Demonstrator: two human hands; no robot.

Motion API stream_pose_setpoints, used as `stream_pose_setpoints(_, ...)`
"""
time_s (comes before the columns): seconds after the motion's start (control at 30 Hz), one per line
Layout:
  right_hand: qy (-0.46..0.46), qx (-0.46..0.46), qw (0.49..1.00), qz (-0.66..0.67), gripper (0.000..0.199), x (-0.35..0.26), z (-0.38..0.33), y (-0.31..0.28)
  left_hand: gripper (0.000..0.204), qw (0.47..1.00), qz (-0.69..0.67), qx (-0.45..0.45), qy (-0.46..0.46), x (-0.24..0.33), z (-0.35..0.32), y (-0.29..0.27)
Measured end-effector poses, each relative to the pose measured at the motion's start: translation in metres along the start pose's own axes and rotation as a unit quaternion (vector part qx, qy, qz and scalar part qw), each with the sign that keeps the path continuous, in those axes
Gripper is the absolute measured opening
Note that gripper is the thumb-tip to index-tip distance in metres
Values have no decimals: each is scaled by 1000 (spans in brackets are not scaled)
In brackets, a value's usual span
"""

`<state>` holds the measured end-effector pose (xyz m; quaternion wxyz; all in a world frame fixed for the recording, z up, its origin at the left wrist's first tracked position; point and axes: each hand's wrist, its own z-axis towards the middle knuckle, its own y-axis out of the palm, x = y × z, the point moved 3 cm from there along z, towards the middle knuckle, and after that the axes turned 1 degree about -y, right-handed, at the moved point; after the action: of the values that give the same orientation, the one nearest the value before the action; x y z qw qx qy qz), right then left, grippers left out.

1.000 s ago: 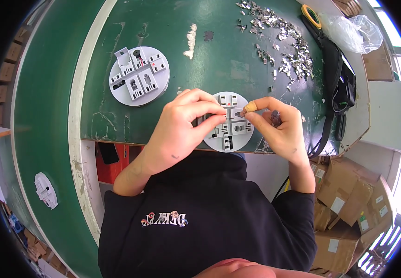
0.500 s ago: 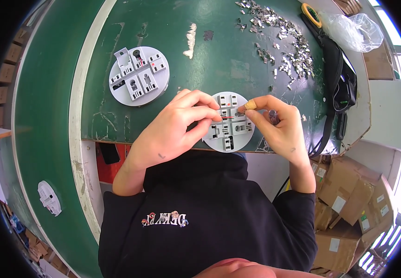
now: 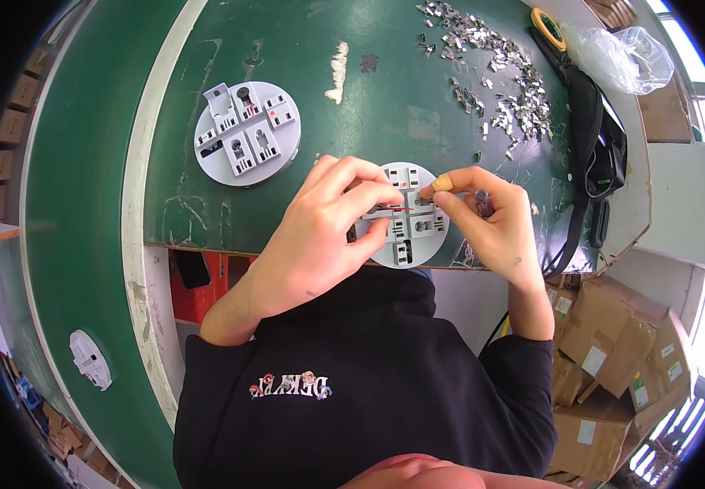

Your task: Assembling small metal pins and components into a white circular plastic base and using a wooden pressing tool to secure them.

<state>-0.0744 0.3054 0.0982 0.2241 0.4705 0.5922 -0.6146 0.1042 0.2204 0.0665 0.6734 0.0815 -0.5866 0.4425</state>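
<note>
A round light-grey plastic disc (image 3: 432, 242) with raised slotted blocks lies at the table's near edge, between my hands. My left hand (image 3: 325, 216) reaches over its left side, index finger and thumb apart, the fingertips at the blocks. A thin red wire (image 3: 400, 209) runs between them across the disc's middle. My right hand (image 3: 495, 224) is closed at the disc's right side, with yellow tape (image 3: 442, 182) round one fingertip. From its grip sticks the dark translucent handle (image 3: 483, 203) of a small hand tool; the tool's tip is hidden by my fingers.
A second grey disc (image 3: 283, 135) lies at the left on the green table, and a third (image 3: 90, 360) on the bench further left. Small metal clips (image 3: 523, 98) are scattered at the far right. A black bag (image 3: 585, 138) and a clear plastic bag (image 3: 625, 61) line the right edge.
My left thumb and index finger have spread apart, and the left fingertips have shifted slightly right over the disc. The right hand has barely moved.
</note>
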Motion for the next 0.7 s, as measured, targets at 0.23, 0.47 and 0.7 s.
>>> stream_pose_setpoints(0.23,3,3,1000,1,9,1,0,1,18,1000,-3,-24,-11,-6,1,2)
stream_pose_setpoints(0.47,-11,17,1000,4,8,4,1,1,18,998,-33,-47,11,-13,0,0)
stream_pose_setpoints(0.7,-39,-6,999,-2,7,-2,2,0,15,997,-68,-4,-47,-9,3,5)
